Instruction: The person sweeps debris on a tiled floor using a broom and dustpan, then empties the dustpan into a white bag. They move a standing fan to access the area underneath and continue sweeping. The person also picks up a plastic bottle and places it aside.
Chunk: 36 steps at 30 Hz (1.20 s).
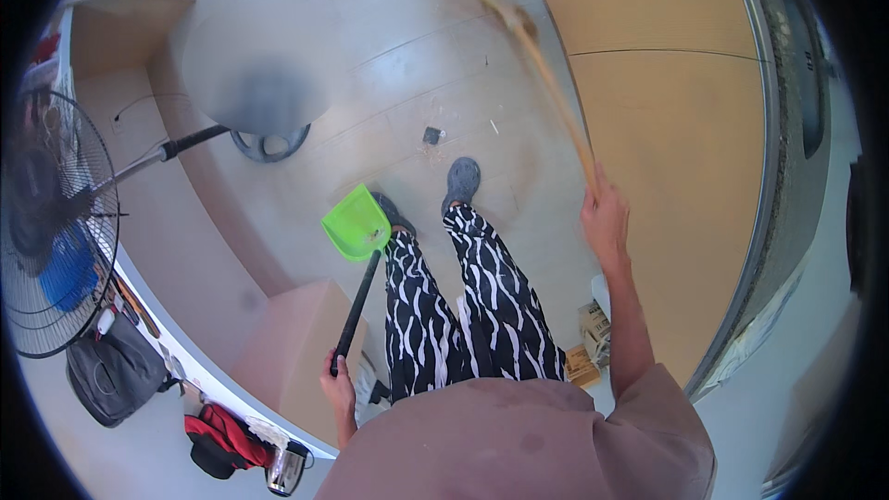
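Note:
My left hand (338, 383) grips the black handle (360, 309) of a bright green dustpan (355, 223). The pan is beside my left shoe, with a little debris inside it near the handle. In my right hand (605, 215) is the light wooden handle of a broom (555, 94). Its far end reaches up and left over the floor and is blurred, so the bristles cannot be made out. A small dark square scrap (432, 135) lies on the tiles ahead of my feet, amid fine crumbs. A thin white sliver (494, 126) lies to its right.
A standing fan (59, 222) is at left, its round base (271, 146) on the floor. A long white-edged counter (201, 368) curves along the left, holding a dark bag (118, 368). Large brown panels (667, 173) border the right. Small boxes (583, 364) sit by my right leg.

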{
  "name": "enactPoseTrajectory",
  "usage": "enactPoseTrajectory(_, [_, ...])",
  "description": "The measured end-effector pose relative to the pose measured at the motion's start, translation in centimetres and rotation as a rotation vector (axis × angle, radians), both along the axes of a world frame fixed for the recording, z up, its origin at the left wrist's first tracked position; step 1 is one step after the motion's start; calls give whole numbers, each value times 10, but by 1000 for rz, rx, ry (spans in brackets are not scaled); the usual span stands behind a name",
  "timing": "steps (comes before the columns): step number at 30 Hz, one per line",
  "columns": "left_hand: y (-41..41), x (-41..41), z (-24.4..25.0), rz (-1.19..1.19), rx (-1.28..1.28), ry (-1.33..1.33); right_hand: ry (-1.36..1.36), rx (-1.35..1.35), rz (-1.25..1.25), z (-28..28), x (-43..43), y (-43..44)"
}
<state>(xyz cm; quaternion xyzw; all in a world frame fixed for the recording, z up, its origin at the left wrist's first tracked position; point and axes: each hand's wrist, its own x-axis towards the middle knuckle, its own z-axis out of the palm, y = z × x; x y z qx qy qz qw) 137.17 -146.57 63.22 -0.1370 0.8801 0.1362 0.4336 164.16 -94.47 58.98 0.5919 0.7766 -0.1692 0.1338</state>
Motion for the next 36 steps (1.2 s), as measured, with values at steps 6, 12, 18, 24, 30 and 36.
enactPoseTrajectory(6, [5,11,19,81,-43,-19,42,9,154,-160,-73,161])
enactPoseTrajectory(12, [-2,-1,15,-11,-45,26,-204,-135,273,-216,-46,75])
enactPoseTrajectory(18, [16,-6,-8,-244,-3,82,-315,-357,234,-104,48,-86])
enactPoseTrajectory(24, [40,-20,-44,-406,45,-15,-142,-255,96,-8,116,-160])
enactPoseTrajectory(30, [40,-31,-101,-524,315,160,-59,-22,-59,-27,173,-158])
enactPoseTrajectory(36, [55,-28,-165,-603,424,238,117,-132,-166,-186,108,-97])
